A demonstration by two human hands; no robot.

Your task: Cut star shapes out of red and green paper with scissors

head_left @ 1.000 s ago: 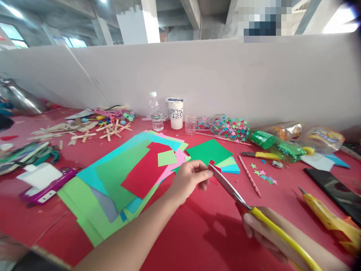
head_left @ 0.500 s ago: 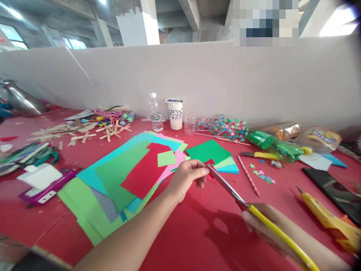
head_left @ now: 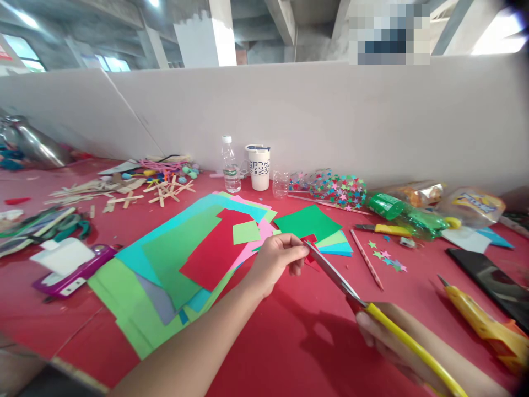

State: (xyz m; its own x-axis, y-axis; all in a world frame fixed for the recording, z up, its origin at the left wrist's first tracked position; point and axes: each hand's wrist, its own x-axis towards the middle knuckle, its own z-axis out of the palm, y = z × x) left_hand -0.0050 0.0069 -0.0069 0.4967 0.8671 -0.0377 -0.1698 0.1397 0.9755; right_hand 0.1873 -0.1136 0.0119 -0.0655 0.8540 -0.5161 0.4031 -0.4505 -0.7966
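Observation:
My left hand (head_left: 283, 258) pinches a small piece of red paper (head_left: 311, 240) between thumb and fingers; its far edge shows past the fingertips. Scissors (head_left: 330, 268) with yellow handles are gripped in my right hand (head_left: 390, 325). Their blades point up and left, the tips right at the red paper by my left thumb. How far the blades stand apart is hard to see. Left of my left hand, a stack of coloured paper holds a larger red sheet (head_left: 219, 248) with a light green square (head_left: 246, 232) on it. A dark green sheet (head_left: 308, 221) lies just beyond.
Behind stand a water bottle (head_left: 230, 165) and a white cup (head_left: 260, 168). To the right lie a yellow cutter (head_left: 386, 229), a striped stick (head_left: 367, 260), a phone (head_left: 487, 281) and a yellow glue gun (head_left: 483, 320). A purple tape dispenser (head_left: 74, 273) and wooden sticks (head_left: 173, 190) are left.
The whole view has shifted slightly, so things sit a little further right. Both hands keep nearly the same pose, with the scissor tips still at the red paper.

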